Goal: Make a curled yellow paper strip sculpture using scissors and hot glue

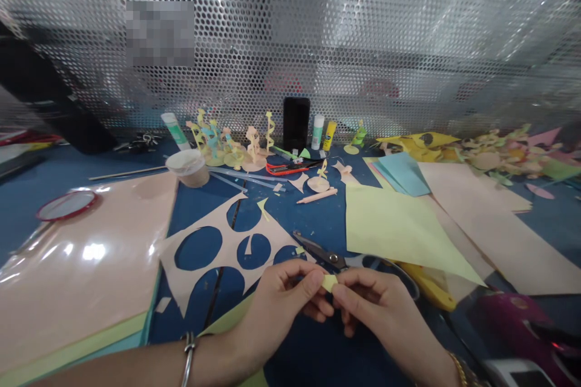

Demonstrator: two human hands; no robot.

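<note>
Paper scrap (329,282), yellow-green, pinched between left hand (276,305) and right hand (385,314), both grips closed; even fingertip pressure suits so small a piece.

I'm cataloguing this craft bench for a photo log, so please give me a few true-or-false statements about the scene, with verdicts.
1. The left hand and the right hand both pinch a pale yellow-green paper scrap between their fingers. True.
2. A silver bangle circles the left wrist. True.
3. The right hand grips the scissors. False: they lie on the blue tabletop beyond the hands, not held.
4. The black phone lies flat. False: it stands upright in front of the perforated metal screen.
5. The peach paper sheet beside the left hand has no holes. False: large rounded holes are cut out of it.
</note>
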